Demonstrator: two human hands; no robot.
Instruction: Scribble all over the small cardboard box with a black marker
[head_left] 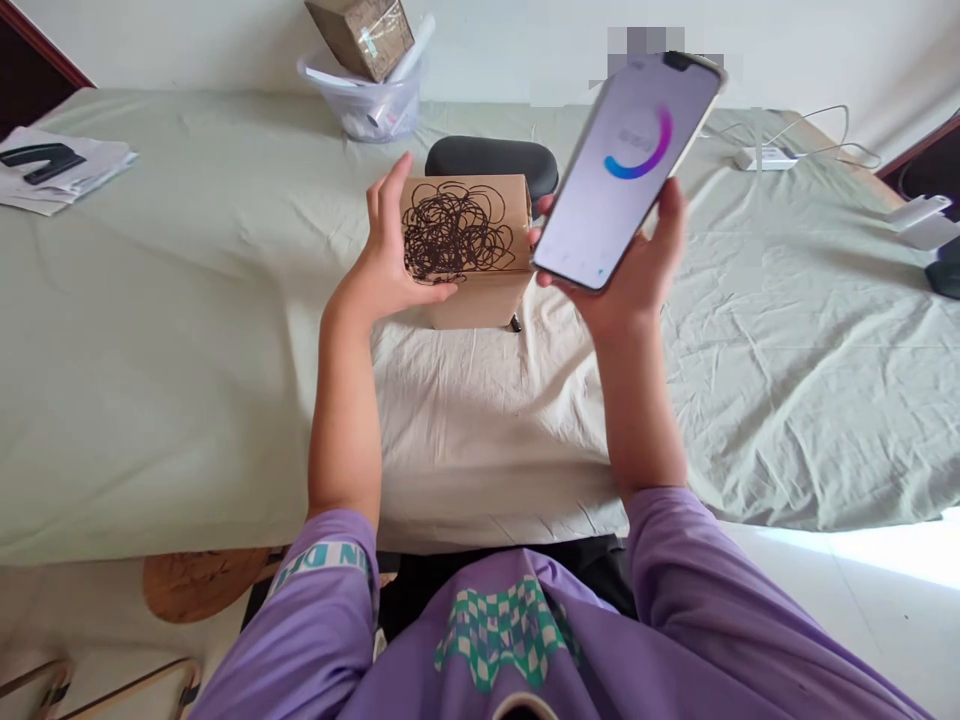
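Note:
My left hand [379, 245] is at the left side of a cardboard box [480, 300], its thumb along the near edge and its fingers at the far left corner. Dense black scribbled loops cover the box's top. My right hand [637, 265] grips a smartphone [600, 215], tilted, its lit screen towards me with a blue-to-purple arc on it. The phone's lower left corner is close to the box's right side. Behind the box lies a black hard case [491, 157]. The dark tip of a thin object [516, 323] shows by the box's lower right corner; the rest is hidden.
A pale green cloth [187, 350] covers the table. At the back stands a clear plastic tub [375, 115] with a brown taped box [364, 38] in it. Papers [67, 185] with a black stapler-like tool [45, 160] lie far left. A white power strip [765, 158] with cables sits back right.

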